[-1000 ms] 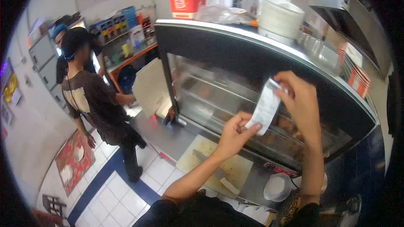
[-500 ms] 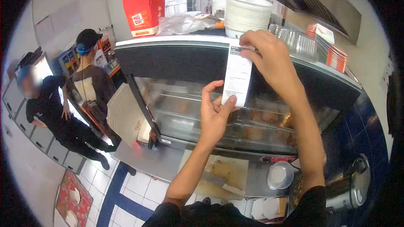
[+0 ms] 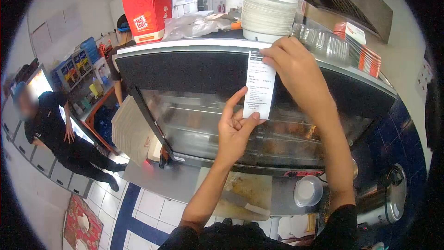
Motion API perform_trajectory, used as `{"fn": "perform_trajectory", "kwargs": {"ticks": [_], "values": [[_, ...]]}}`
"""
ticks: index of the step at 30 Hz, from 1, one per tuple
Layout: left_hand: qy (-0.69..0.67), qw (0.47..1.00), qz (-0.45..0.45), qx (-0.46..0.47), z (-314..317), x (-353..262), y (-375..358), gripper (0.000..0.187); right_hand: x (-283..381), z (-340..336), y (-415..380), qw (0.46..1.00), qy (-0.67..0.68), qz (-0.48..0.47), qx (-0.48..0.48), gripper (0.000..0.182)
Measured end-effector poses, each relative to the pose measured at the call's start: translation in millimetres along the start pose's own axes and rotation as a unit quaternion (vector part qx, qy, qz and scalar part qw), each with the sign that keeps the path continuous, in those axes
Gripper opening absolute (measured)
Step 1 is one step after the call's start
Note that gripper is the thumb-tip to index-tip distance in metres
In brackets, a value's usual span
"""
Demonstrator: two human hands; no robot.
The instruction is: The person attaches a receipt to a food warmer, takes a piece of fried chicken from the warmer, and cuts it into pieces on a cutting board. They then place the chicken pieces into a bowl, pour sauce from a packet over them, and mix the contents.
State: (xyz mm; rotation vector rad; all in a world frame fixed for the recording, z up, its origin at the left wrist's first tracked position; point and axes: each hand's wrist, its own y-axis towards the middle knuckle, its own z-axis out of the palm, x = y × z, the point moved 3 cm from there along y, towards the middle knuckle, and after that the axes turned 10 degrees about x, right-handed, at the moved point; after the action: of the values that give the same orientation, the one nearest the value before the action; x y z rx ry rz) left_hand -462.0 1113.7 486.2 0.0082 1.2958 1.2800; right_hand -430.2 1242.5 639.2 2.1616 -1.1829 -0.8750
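A printed paper receipt (image 3: 260,85) hangs upright in front of the dark upper band of a glass food display case (image 3: 199,71). My left hand (image 3: 236,127) pinches its bottom edge, thumb in front and fingers behind. At the top edge, my right hand (image 3: 289,60) is closed on the paper between thumb and fingers. Behind the glass, blurred brownish food shows on the right. Below my hands, a knife (image 3: 231,196) with a pale handle lies on a stained cutting board (image 3: 260,190).
Stacked white bowls (image 3: 268,14), a red paper bag (image 3: 145,9), clear plastic cups (image 3: 319,41) and red-white cartons (image 3: 358,51) stand on the case. Flat boxes (image 3: 132,125) lean at its left. A plastic tub (image 3: 307,191) sits lower right. A person in black (image 3: 55,125) stands left; another is partly hidden.
The receipt now faces me more squarely, its print clearer, with both hands still on it. The person in the brown top has moved right, mostly behind the red bag and case.
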Motion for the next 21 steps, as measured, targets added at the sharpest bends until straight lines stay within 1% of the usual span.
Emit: {"fn": "perform_trajectory", "kwargs": {"ticks": [1, 3, 6, 10, 13, 15, 19, 21], "values": [[-0.001, 1.000, 0.005, 0.000, -0.2, 1.5, 0.7, 0.064, 0.3, -0.2, -0.7, 1.000, 0.000, 0.001, 0.000, 0.014], [-0.003, 1.000, 0.008, 0.001, -0.4, 3.1, 2.3, 0.065, 2.1, -1.6, -0.9, 0.999, -0.049, -0.013, -0.001, 0.017], [0.009, 1.000, 0.006, -0.005, -0.6, 4.7, 4.0, 0.064, -1.5, 0.6, -2.4, 0.998, -0.055, -0.032, -0.016, 0.017], [0.018, 1.000, 0.007, -0.010, -5.3, 6.1, 7.3, 0.063, -2.9, 4.4, -1.5, 0.998, -0.058, -0.030, -0.019, 0.017], [0.022, 1.000, 0.011, -0.006, -5.2, 4.0, 8.0, 0.064, -3.0, 4.6, -1.0, 0.998, -0.052, -0.035, -0.026, 0.020], [0.026, 1.000, 0.009, -0.002, -5.9, 3.7, 8.6, 0.064, -0.4, 2.7, -1.0, 0.998, -0.060, -0.012, 0.004, 0.023], [0.036, 0.999, 0.012, -0.004, -8.6, 5.7, 8.7, 0.064, -2.5, 5.7, 0.9, 0.999, -0.045, -0.006, -0.006, 0.024], [0.034, 0.999, 0.016, -0.002, -9.1, 4.7, 8.7, 0.064, -3.1, 5.8, 0.2, 0.999, -0.035, -0.016, -0.022, 0.021]]}}
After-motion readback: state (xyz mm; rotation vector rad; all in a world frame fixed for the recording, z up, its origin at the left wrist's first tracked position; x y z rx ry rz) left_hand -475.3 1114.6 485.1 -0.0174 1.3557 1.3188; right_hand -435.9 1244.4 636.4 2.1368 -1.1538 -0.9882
